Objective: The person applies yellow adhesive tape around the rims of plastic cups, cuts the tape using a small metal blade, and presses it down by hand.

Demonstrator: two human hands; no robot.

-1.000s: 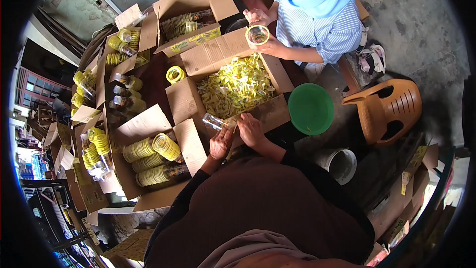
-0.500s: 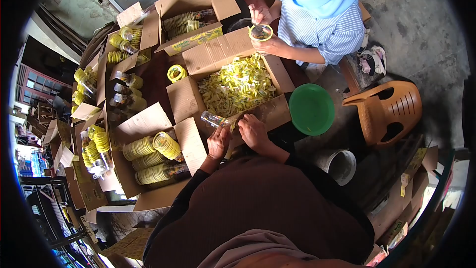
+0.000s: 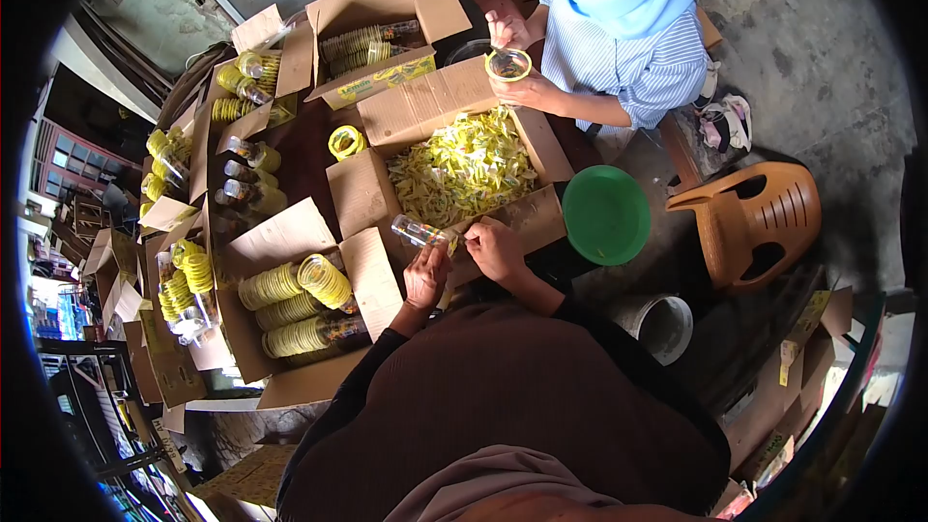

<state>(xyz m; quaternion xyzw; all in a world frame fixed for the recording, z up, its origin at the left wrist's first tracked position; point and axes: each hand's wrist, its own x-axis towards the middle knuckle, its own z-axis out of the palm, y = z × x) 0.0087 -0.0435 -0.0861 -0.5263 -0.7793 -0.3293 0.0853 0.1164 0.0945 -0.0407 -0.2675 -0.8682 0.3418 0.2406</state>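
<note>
My left hand (image 3: 426, 275) is wrapped round a clear plastic cup (image 3: 416, 231), which lies on its side with its closed end to the left. Close to the cup's right end is my right hand (image 3: 494, 249), its fingers pinched together; whatever they hold is too small to make out. Both hands are at the near edge of an open cardboard box (image 3: 362, 195) full of small yellow packets (image 3: 464, 166). Left of my hands, another box (image 3: 246, 333) holds stacks of yellow-rimmed cups (image 3: 295, 307).
Across the box a person (image 3: 619, 58) holds a yellow-rimmed cup (image 3: 508, 65). A green basin (image 3: 606, 215) is right of the packets, with a pale bucket (image 3: 665, 329) and an orange chair (image 3: 759, 222) beyond. More boxes of cups (image 3: 372, 43) stand at the back left.
My right hand has shifted slightly, its fingers now closer together near the cup's end. The other person's cup moved a little right and a hand is now over its opening.
</note>
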